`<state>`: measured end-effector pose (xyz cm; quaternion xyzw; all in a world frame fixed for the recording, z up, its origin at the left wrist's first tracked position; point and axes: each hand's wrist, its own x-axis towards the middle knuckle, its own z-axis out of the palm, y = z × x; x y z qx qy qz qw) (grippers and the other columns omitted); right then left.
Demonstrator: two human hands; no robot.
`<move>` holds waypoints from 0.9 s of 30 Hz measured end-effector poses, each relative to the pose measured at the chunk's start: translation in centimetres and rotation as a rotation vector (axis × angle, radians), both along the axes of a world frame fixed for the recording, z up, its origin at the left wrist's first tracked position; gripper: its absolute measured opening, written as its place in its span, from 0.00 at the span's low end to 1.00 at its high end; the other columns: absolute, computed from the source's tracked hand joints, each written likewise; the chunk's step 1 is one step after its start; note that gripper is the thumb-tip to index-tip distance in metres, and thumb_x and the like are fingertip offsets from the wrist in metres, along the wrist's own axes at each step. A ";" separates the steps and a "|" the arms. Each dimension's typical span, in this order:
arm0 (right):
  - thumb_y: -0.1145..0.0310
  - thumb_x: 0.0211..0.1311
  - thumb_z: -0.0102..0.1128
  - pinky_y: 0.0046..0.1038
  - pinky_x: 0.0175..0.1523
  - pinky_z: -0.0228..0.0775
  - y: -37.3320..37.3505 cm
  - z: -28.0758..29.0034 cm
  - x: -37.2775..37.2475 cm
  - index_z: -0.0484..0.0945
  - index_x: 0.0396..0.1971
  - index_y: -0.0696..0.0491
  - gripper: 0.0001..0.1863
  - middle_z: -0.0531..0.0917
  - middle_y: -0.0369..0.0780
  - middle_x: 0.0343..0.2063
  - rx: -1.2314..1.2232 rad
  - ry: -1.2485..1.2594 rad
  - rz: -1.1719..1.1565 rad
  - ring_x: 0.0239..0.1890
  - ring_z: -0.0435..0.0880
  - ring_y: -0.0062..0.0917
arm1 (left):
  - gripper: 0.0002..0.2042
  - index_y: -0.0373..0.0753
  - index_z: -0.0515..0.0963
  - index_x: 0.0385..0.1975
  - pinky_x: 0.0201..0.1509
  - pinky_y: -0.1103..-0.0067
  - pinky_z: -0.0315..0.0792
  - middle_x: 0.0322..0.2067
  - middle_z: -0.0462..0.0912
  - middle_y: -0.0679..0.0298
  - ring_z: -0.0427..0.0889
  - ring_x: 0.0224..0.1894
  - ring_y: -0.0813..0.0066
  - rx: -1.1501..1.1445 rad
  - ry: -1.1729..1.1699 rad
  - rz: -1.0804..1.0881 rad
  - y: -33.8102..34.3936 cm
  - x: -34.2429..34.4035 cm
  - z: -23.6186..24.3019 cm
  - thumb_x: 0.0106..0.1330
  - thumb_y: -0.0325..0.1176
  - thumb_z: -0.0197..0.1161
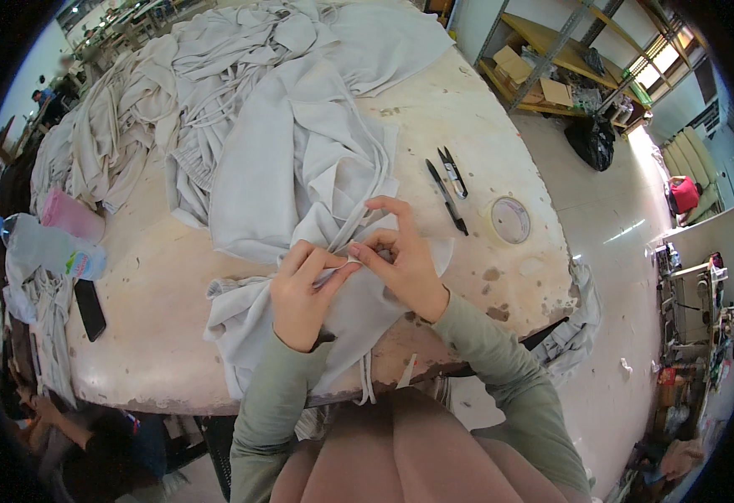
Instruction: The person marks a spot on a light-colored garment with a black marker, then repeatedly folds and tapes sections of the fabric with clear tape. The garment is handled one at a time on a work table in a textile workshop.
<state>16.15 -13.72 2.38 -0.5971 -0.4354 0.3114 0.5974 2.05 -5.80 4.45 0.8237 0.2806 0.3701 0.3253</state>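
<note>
A light grey garment (275,184) with a drawstring lies spread on the table in front of me, its lower part reaching the near edge. My left hand (304,289) pinches a fold of its cloth between thumb and fingers. Right beside it, my right hand (400,264) grips the same spot with thumb and index finger, the two hands almost touching. A thin strip of the fabric shows between the fingertips. Cord ends (366,377) hang over the table's front edge below the hands.
Piled grey garments (241,42) cover the table's far left. Right of my hands lie thread snips (452,172), a black pen (447,197) and a tape roll (510,220). At left are a plastic bottle (53,247), a pink cup (72,215) and a phone (90,310). Shelving (543,42) stands beyond.
</note>
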 end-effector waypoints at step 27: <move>0.76 0.52 0.63 0.29 0.57 0.62 -1.7 2.3 6.7 0.79 0.38 0.58 0.12 0.72 0.39 0.51 0.183 -0.549 -0.210 0.46 0.74 0.23 | 0.06 0.37 0.77 0.32 0.39 0.80 0.72 0.32 0.83 0.60 0.81 0.36 0.71 0.081 -0.526 0.260 5.7 -4.4 -0.4 0.57 0.20 0.64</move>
